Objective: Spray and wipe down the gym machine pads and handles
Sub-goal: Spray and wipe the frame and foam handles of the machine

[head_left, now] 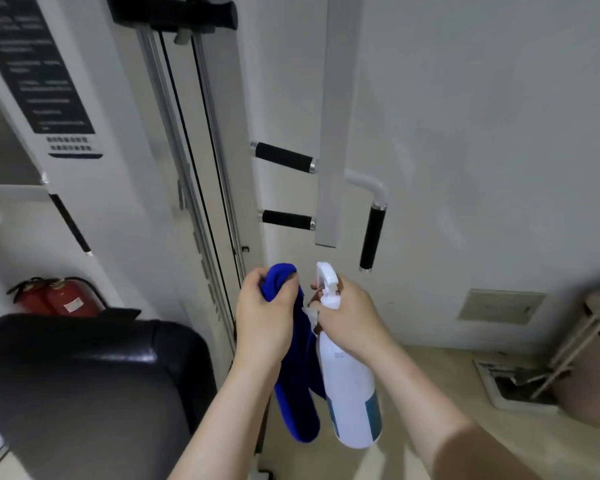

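A soft blue cloth (297,368) is clenched in the left hand (264,317), hanging limp just left of the bottle (349,382). The smooth white plastic bottle is gripped at its neck by the right hand (352,320), upright, nozzle pointing left. Three black foam-covered handles (284,156) stand above the bottle; a glossy black pad (84,382) lies well to its left.

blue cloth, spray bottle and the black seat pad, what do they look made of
Blue cloth: soft fabric, likely microfibre; it hangs limp and folds. Spray bottle: white plastic, smooth and matte, with a moulded trigger head. Black seat pad: glossy vinyl or leather-like cover, judging by sheen and a seam; which one is unclear.
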Action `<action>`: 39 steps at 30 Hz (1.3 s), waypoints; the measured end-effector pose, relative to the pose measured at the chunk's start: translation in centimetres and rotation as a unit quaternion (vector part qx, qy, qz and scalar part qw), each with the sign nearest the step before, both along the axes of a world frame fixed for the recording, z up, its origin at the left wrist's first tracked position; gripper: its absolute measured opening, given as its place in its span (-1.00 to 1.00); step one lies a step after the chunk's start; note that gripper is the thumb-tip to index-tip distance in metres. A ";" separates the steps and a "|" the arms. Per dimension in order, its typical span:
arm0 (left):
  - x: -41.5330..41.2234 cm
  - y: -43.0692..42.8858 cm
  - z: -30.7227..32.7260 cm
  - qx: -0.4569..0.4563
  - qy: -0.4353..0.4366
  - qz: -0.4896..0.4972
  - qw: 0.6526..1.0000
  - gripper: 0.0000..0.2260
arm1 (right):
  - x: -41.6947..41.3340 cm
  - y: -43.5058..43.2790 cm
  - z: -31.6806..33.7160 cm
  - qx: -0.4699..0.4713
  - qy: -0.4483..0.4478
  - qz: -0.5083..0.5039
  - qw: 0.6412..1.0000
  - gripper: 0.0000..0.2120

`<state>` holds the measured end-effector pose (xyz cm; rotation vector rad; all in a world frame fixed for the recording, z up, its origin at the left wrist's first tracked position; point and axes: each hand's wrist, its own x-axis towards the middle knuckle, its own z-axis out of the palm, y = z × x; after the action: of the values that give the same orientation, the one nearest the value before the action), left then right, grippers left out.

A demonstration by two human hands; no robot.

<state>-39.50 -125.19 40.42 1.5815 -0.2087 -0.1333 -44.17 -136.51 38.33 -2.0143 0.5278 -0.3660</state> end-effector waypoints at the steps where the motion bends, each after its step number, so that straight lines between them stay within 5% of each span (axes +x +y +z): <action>1: 1.1 -0.7 0.1 0.007 0.000 0.005 1.000 -0.96 | 1.5 -0.6 0.1 -0.014 0.002 -0.003 1.000 -0.85; 6: 5.5 -3.2 0.3 0.027 -0.018 0.049 0.998 -0.84 | 8.5 -2.6 1.0 -0.101 0.020 0.030 0.994 -0.92; 13: 10.1 -5.3 -0.9 -0.033 0.080 0.126 0.988 -0.77 | 17.0 -4.9 -0.8 -0.207 0.063 0.041 0.976 -0.84; 23: 14.7 -8.6 -1.3 -0.051 0.145 0.191 0.969 -0.75 | 18.0 -8.9 -3.8 -0.180 0.044 0.015 0.983 -0.66; 28: 15.5 -8.7 0.1 -0.081 0.171 0.180 0.965 -0.81 | 17.0 -9.3 -3.8 -0.162 0.018 0.001 0.987 -0.72; 35: 15.9 -8.1 1.3 -0.290 0.270 0.172 0.902 -0.88 | 15.8 -9.3 -4.1 -0.179 0.007 -0.012 0.984 -0.63; 39: 16.5 -8.7 1.9 -0.474 0.285 0.033 0.832 -0.83 | 15.9 -9.7 -3.1 -0.145 -0.023 -0.007 0.989 -0.85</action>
<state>-22.97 -133.94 42.34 0.5007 0.2349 -0.3761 -28.29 -146.21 35.26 -2.2756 0.4805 -0.5219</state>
